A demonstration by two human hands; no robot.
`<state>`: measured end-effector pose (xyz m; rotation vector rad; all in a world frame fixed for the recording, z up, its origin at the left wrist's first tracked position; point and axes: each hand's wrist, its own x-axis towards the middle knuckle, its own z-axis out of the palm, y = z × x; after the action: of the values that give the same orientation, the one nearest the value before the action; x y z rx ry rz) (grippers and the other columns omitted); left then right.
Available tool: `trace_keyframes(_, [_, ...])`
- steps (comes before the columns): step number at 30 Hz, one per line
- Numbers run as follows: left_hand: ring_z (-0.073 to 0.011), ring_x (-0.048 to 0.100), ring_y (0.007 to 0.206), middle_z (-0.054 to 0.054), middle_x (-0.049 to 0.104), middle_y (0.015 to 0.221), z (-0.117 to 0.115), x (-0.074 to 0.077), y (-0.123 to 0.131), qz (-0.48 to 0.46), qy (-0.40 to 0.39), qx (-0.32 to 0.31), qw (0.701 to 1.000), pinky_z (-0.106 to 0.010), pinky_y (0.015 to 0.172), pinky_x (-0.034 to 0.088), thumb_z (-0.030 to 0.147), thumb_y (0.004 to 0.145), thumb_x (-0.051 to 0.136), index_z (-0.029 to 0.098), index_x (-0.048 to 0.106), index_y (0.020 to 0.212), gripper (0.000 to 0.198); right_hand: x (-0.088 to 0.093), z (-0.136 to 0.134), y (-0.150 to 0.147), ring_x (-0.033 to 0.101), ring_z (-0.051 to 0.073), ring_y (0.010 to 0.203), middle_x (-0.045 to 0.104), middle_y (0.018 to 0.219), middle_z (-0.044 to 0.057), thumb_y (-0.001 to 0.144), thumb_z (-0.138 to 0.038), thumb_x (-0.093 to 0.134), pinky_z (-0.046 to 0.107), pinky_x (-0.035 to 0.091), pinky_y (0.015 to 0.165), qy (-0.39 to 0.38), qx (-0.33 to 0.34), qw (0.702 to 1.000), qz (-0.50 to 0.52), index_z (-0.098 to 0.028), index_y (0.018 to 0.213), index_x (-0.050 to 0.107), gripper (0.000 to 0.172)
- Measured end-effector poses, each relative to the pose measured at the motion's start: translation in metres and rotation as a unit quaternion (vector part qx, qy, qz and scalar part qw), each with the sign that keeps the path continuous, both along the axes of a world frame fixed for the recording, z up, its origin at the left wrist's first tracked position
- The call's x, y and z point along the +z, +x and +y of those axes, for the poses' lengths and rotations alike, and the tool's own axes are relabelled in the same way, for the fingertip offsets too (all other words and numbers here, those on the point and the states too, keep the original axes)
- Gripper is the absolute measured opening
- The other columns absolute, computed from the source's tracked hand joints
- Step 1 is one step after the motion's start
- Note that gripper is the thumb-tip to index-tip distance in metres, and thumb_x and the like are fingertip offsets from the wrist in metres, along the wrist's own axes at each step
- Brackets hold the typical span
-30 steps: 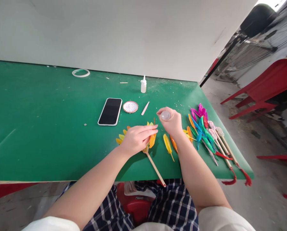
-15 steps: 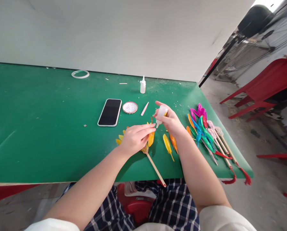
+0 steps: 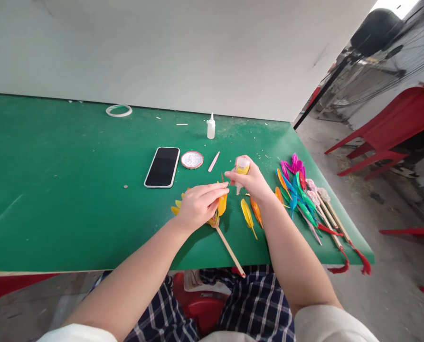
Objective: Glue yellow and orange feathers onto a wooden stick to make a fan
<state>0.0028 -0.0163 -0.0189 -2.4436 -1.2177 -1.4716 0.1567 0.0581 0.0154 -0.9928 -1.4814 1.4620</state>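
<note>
My left hand (image 3: 198, 205) rests over a feather fan (image 3: 222, 204) of yellow and orange feathers on a thin wooden stick. Its fingers are pressed together on the fan's feathers; the thumb is hidden underneath. The stick reaches down past the table's front edge. In my right hand (image 3: 253, 179) is a small glue bottle (image 3: 242, 166) with a yellow label, nozzle pointing down, just right of the left fingertips. Below that hand lie a loose yellow feather (image 3: 247, 213) and an orange feather (image 3: 256, 211).
A phone (image 3: 162, 167), a round lid (image 3: 192, 160) and pink tweezers (image 3: 213, 162) lie ahead of my hands. Farther back stand a second white bottle (image 3: 211, 128) and a tape roll (image 3: 118, 111). Coloured feathers (image 3: 295, 192) and tasselled sticks (image 3: 331, 216) occupy the right end of the green table (image 3: 72, 190).
My right hand has turned and drawn slightly back, so the bottle's yellow label now shows and its nozzle sits a little farther right. My left hand has hardly moved.
</note>
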Motion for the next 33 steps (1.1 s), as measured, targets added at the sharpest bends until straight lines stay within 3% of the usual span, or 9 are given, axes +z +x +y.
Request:
trace_keyframes(5, [-0.0133, 0.063, 0.093, -0.004, 0.067, 0.103, 0.000, 0.001, 0.000, 0.001, -0.002, 0.003, 1.000, -0.026, 0.079, 0.052, 0.007, 0.079, 0.050, 0.019, 0.062, 0.099, 0.027, 0.001, 0.000, -0.002, 0.047, 0.008, 0.051, 0.047, 0.061, -0.006, 0.060, -0.036, 0.071, 0.024, 0.039, 0.050, 0.025, -0.020, 0.999, -0.027, -0.021, 0.073, 0.046, 0.032])
trace_keyframes(9, [-0.0133, 0.064, 0.091, -0.004, 0.068, 0.101, 0.000, 0.002, 0.000, 0.003, 0.000, 0.007, 1.000, -0.025, 0.079, 0.052, 0.007, 0.079, 0.050, 0.019, 0.063, 0.098, 0.026, -0.001, 0.001, -0.001, 0.044, 0.008, 0.056, 0.050, 0.063, -0.003, 0.064, -0.037, 0.067, 0.024, 0.036, 0.053, 0.092, -0.004, 0.993, -0.076, -0.018, 0.066, 0.053, 0.024])
trace_keyframes(14, [-0.0137, 0.064, 0.091, -0.004, 0.068, 0.101, -0.001, 0.004, 0.000, 0.004, 0.002, 0.009, 1.000, -0.026, 0.080, 0.052, 0.008, 0.080, 0.048, 0.019, 0.063, 0.098, 0.026, -0.005, 0.001, -0.001, 0.035, 0.008, 0.054, 0.040, 0.057, -0.005, 0.063, -0.038, 0.068, 0.024, 0.030, 0.051, 0.133, -0.008, 0.985, -0.109, -0.018, 0.060, 0.046, 0.030])
trace_keyframes(23, [-0.0135, 0.065, 0.082, -0.003, 0.069, 0.090, 0.000, 0.009, 0.002, 0.012, -0.020, 0.011, 1.000, -0.025, 0.073, 0.052, 0.014, 0.083, 0.046, 0.021, 0.062, 0.098, 0.023, -0.006, -0.001, -0.003, 0.033, 0.009, 0.055, 0.038, 0.058, -0.004, 0.065, -0.048, 0.064, 0.024, 0.029, 0.051, 0.154, -0.009, 0.974, -0.166, -0.019, 0.061, 0.044, 0.035])
trace_keyframes(25, [-0.0120, 0.064, 0.072, -0.002, 0.069, 0.085, -0.009, 0.026, 0.004, 0.011, -0.013, 0.020, 1.000, -0.023, 0.067, 0.051, 0.018, 0.083, 0.047, 0.021, 0.059, 0.105, 0.025, -0.007, 0.001, -0.003, 0.033, 0.009, 0.055, 0.038, 0.058, -0.004, 0.065, -0.048, 0.063, 0.024, 0.029, 0.051, 0.156, -0.012, 0.974, -0.164, -0.019, 0.061, 0.043, 0.035])
trace_keyframes(27, [-0.0103, 0.061, 0.059, 0.002, 0.067, 0.070, -0.026, 0.054, 0.007, 0.016, -0.013, 0.027, 0.999, -0.021, 0.059, 0.050, 0.020, 0.084, 0.048, 0.023, 0.052, 0.116, 0.032, -0.009, 0.002, -0.003, 0.034, 0.009, 0.055, 0.038, 0.057, -0.004, 0.065, -0.049, 0.063, 0.024, 0.028, 0.051, 0.158, -0.012, 0.973, -0.166, -0.019, 0.061, 0.043, 0.036])
trace_keyframes(30, [-0.0118, 0.058, 0.053, 0.004, 0.064, 0.062, -0.061, 0.104, 0.010, 0.027, -0.077, -0.037, 0.996, -0.023, 0.049, 0.048, 0.026, 0.088, 0.037, 0.030, 0.059, 0.104, 0.027, -0.011, 0.002, -0.003, 0.033, 0.009, 0.054, 0.039, 0.056, -0.004, 0.065, -0.050, 0.063, 0.025, 0.028, 0.051, 0.163, -0.009, 0.969, -0.188, -0.019, 0.061, 0.044, 0.036])
trace_keyframes(31, [-0.0148, 0.061, 0.063, 0.002, 0.066, 0.072, -0.072, 0.117, 0.010, 0.049, -0.142, -0.009, 0.989, -0.026, 0.054, 0.051, 0.026, 0.087, 0.040, 0.030, 0.059, 0.104, 0.026, -0.011, 0.002, -0.003, 0.033, 0.009, 0.054, 0.038, 0.056, -0.004, 0.065, -0.050, 0.062, 0.025, 0.028, 0.051, 0.164, -0.008, 0.967, -0.195, -0.019, 0.061, 0.044, 0.036])
trace_keyframes(33, [-0.0144, 0.059, 0.058, 0.004, 0.064, 0.067, -0.088, 0.136, 0.012, 0.010, -0.113, -0.025, 0.993, -0.026, 0.048, 0.050, 0.022, 0.084, 0.045, 0.035, 0.059, 0.106, 0.029, -0.013, 0.002, -0.003, 0.033, 0.009, 0.054, 0.038, 0.056, -0.004, 0.066, -0.050, 0.062, 0.025, 0.027, 0.051, 0.163, -0.005, 0.964, -0.209, -0.019, 0.061, 0.044, 0.036])
